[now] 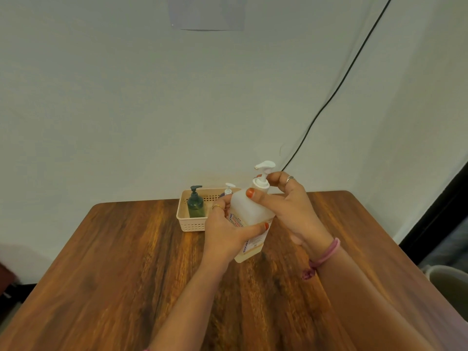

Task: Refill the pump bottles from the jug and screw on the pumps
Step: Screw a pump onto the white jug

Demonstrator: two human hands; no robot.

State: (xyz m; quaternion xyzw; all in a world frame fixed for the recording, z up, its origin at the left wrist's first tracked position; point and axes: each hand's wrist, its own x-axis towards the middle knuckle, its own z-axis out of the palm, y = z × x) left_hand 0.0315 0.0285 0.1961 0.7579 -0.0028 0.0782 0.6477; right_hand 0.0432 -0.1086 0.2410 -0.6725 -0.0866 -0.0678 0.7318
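Note:
A large white pump bottle (249, 211) with a printed label is tilted above the wooden table (126, 262). My left hand (225, 229) wraps around its body. My right hand (286, 201) pinches the collar of its white pump (263, 174), thumb on the bottle's shoulder. Behind them a cream basket (188, 221) holds a dark green pump bottle (195, 202) and a small bottle with a white pump (228, 189), mostly hidden by my left hand. No jug is in view.
The basket stands at the table's far edge against a pale wall. A black cable (336, 92) runs down the wall at the right. A pale bin (448, 282) sits off the table's right side.

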